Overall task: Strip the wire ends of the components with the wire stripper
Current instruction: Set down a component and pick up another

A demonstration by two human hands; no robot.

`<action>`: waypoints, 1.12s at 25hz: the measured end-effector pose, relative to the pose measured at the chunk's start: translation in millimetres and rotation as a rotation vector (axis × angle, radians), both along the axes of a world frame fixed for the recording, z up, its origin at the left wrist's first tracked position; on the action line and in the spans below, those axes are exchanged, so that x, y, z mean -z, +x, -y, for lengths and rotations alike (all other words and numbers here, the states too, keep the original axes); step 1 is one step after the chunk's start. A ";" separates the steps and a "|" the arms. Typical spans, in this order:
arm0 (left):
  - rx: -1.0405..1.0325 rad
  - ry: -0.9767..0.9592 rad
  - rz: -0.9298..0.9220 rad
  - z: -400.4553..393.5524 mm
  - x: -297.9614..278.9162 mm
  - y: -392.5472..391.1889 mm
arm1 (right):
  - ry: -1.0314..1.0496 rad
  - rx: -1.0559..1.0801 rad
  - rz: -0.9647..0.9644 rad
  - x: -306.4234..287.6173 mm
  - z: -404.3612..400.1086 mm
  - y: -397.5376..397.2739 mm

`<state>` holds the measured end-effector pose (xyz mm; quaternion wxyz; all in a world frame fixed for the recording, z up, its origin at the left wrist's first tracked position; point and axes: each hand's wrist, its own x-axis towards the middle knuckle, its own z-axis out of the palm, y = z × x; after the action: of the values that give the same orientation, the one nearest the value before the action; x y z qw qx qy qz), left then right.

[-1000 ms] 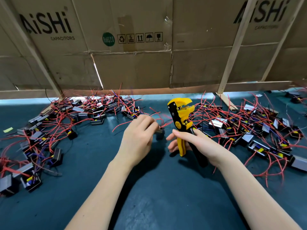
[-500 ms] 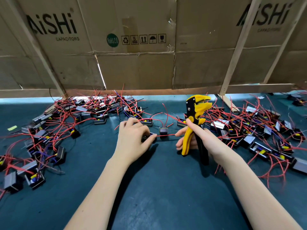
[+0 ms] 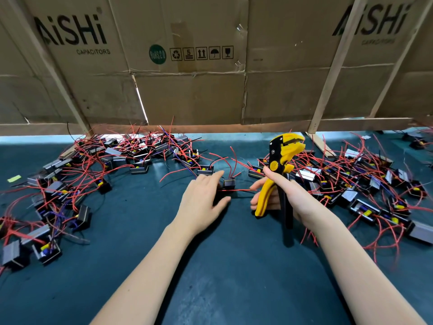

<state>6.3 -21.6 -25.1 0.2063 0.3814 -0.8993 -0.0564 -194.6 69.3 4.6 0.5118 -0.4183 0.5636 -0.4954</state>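
The yellow and black wire stripper [image 3: 280,177] stands upright, jaws up, in my right hand [image 3: 290,195], which grips its handles just right of centre. To its left, my left hand [image 3: 201,200] holds a small black component [image 3: 220,194] low on the mat between thumb and fingers. This component's red wire [image 3: 241,190] runs right to the fingertips of my right hand. Another black component [image 3: 229,182] stands just behind the left hand's fingers.
Piles of black components with tangled red wires lie on the dark green mat [image 3: 234,266] at the left [image 3: 77,184] and right [image 3: 363,184]. A cardboard wall [image 3: 210,90] with wooden struts closes off the back.
The left hand lowered the component to the mat and its fingers have spread a little. The right hand carried the stripper to the right, away from the left hand.
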 end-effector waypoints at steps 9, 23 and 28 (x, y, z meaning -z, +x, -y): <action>-0.725 -0.129 -0.016 50.7 -13.6 83.5 | -0.012 -0.009 0.016 1.2 0.2 -0.5; 0.270 0.209 -0.288 -7.5 -17.1 12.3 | -0.135 -0.176 -0.179 -2.8 -8.3 5.9; 0.034 0.101 -0.346 -1.8 -15.9 13.2 | -0.271 0.178 -0.542 -0.1 -4.3 12.1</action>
<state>19.5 -19.8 -9.2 0.3376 0.3606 -0.8527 -0.1699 -182.4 73.6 4.7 0.2371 -0.5486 0.6429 -0.4791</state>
